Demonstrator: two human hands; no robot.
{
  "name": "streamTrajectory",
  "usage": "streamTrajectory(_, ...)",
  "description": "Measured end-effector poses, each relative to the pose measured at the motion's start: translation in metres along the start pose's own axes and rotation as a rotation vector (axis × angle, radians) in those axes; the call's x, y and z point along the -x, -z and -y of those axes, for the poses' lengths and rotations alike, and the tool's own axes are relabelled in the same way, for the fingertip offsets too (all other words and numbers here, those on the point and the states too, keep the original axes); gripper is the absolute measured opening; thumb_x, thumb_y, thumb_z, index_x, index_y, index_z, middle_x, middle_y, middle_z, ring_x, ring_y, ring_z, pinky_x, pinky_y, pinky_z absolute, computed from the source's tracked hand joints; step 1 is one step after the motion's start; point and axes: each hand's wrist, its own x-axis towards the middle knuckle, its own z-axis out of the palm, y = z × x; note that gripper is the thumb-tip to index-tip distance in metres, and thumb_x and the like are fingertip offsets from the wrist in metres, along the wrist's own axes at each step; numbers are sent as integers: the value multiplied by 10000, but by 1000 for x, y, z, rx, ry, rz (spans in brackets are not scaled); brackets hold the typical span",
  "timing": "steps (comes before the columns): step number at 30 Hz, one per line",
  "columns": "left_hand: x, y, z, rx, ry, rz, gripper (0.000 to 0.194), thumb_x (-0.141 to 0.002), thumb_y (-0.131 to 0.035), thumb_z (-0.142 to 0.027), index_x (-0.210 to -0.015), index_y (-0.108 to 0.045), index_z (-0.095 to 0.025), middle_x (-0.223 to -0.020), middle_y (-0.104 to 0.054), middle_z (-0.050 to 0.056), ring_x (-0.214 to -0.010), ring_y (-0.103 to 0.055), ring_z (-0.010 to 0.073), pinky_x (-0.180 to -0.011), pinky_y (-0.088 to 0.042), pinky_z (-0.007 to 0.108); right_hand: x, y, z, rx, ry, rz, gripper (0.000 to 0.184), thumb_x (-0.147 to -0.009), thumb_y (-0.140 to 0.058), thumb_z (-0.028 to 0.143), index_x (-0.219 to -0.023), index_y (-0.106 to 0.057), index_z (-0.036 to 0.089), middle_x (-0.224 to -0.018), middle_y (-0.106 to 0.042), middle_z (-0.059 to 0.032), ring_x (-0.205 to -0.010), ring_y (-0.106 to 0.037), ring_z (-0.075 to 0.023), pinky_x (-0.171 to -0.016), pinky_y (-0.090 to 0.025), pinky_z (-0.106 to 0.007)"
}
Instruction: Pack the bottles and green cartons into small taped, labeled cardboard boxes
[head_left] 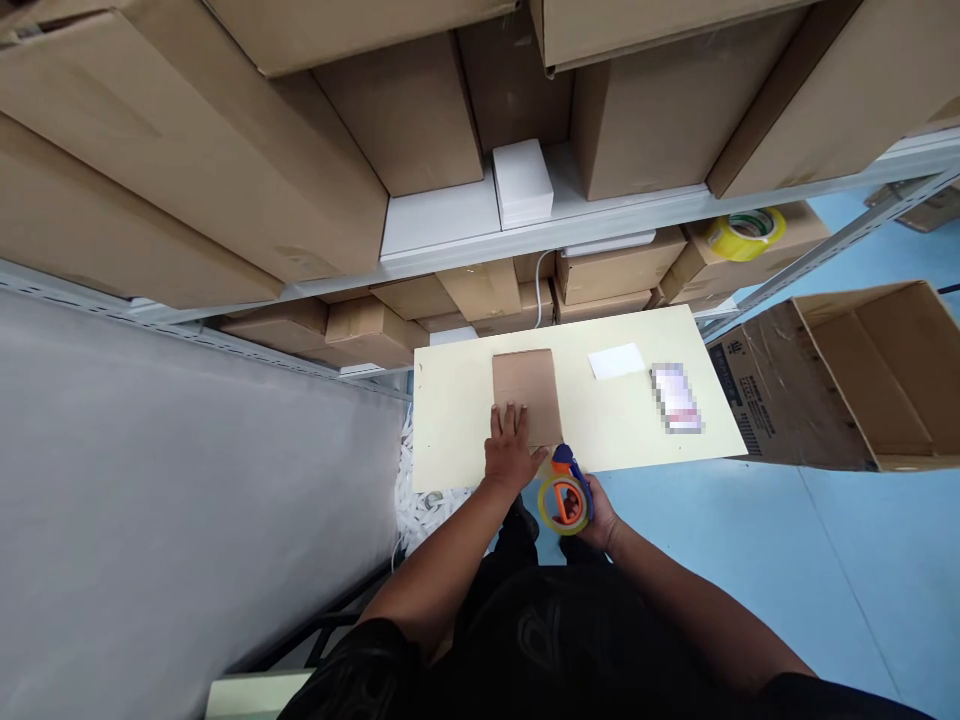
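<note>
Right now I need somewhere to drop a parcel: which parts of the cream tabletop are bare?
The tabletop is bare left of the brown box under the left hand, and between that box and the white slip. The near right edge, below the blurred packet, is also free. It is crowded at the near edge, where the right hand holds the tape dispenser.

Hands: two are showing, a left hand [510, 452] and a right hand [598, 515].
Tape dispensers: one tape dispenser [566, 492] is showing.
Flat cardboard boxes on the table [465, 420]: one flat box [527, 395] is lying there.
White papers: one paper [616, 361] is lying.
Tape rolls on the shelf: one yellow roll [746, 233] is sitting.
Open cartons on the floor: one open carton [847, 375] is standing.
</note>
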Motion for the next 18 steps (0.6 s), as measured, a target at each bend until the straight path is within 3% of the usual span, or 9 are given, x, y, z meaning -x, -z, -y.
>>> streamTrajectory(3,11,-3,-8,27,-38,-33,878,-953,-534,-647,-1646,-330,-148,-1692,-318,175,-1557,-205,438,-1154,-437,541,-6,-16,29,-59,47,-36,368,-931,-475,511,-925,-722,238,-790,-771,-60,-830,-727,-260,-819,-606,-398)
streamTrajectory(7,20,-6,-12,31,-161,-20,828,-945,-593,-551,-1615,-369,-120,-1641,-378,196,-1459,-358,404,-1158,-433,509,-15,-34,92,34,89,-57,352,-922,-475,494,-947,-714,237,-799,-768,-66,-874,-727,-270,-817,-609,-400)
streamTrajectory(11,5,6,12,24,-300,65,697,-967,-595,-435,-1595,-425,-182,-1592,-476,144,-1387,-455,328,-1172,-415,447,-26,-50,159,198,56,-51,306,-926,-529,444,-986,-695,194,-791,-756,-77,-822,-716,-257,-806,-612,-397)
streamTrajectory(13,-11,16,32,-21,-329,63,728,-961,-607,-493,-1615,-402,-248,-1644,-426,112,-1456,-397,339,-1219,-339,499,-30,-55,182,269,3,-57,297,-943,-536,428,-993,-684,175,-787,-750,-91,-782,-707,-254,-786,-615,-406)
streamTrajectory(15,-27,22,51,-75,-212,22,887,-893,-648,-647,-1644,-347,-284,-1731,-268,101,-1555,-227,414,-1231,-250,620,-33,-60,195,322,-36,-73,298,-957,-535,425,-997,-676,166,-791,-748,-103,-758,-700,-256,-761,-618,-418)
streamTrajectory(18,-43,22,67,-110,-99,74,1036,-843,-595,-792,-1682,-234,-302,-1770,-122,97,-1595,-52,469,-1170,-267,701,-37,-65,197,363,-53,-126,302,-958,-547,443,-979,-674,170,-757,-737,-97,-713,-684,-251,-718,-619,-412)
